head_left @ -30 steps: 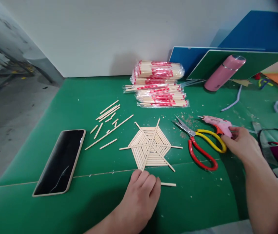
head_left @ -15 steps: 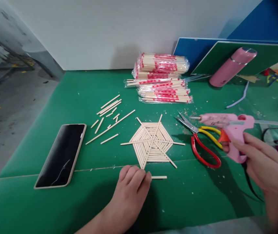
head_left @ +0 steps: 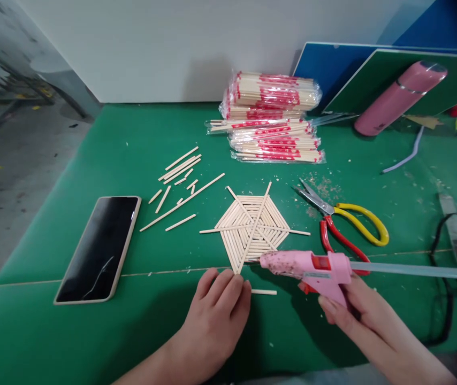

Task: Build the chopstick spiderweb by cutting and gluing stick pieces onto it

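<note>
A hexagonal web of pale wooden sticks (head_left: 232, 232), with long crossing spokes, lies flat on the green tabletop. My left hand (head_left: 220, 315) is closed at the web's near tip, its fingertips on the end of a spoke. A short stick (head_left: 264, 292) sticks out to the right from beside my left thumb; its other end is hidden. In my right hand (head_left: 367, 315) is a pink hot glue gun (head_left: 304, 267) with a long clear glue stick in its back. Its nozzle points left, at the web's near edge, and partly covers a spoke.
Scissors (head_left: 327, 208) with red and yellow handles lie behind the glue gun. Loose cut sticks (head_left: 182, 200) and a phone (head_left: 98, 251) are at left. Bagged chopsticks (head_left: 274, 128), a pink flask (head_left: 401, 99) and coloured boards (head_left: 333, 59) stand at the back.
My right hand has brought the glue gun left and nearer, from beyond the scissors to the web's near edge. My left hand stays at the web's tip. The view has shifted slightly.
</note>
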### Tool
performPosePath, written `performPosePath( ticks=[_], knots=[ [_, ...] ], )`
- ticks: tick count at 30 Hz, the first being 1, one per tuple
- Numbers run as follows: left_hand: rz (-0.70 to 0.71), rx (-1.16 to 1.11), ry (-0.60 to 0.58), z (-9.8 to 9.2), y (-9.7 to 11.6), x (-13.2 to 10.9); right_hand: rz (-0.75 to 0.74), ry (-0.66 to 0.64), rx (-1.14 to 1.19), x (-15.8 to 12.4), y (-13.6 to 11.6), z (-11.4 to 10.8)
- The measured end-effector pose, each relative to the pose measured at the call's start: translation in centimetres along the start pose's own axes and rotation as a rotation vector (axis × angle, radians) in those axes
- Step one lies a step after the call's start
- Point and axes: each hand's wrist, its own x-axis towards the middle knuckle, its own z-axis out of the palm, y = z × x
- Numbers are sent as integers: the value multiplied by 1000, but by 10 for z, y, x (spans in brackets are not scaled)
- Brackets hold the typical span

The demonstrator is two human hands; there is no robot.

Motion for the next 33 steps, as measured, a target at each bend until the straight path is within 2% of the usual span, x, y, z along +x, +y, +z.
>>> performPosePath(
  ticks=[11, 17, 24, 30, 33],
  knots=[
    [10, 3, -31, 6, -1, -8, 16, -8, 6, 1, -4, 10],
    [7, 12, -54, 4, -1, -9, 47, -56, 25, 1, -7, 10],
    [28, 20, -59, 3, -2, -6, 24, -41, 18, 3, -8, 11],
    [23, 19, -49, 2, -1, -6, -2, 43, -43, 2, -8, 11],
    [24, 19, -44, 1, -1, -5, -10, 38, -45, 3, -9, 11]
  ],
)
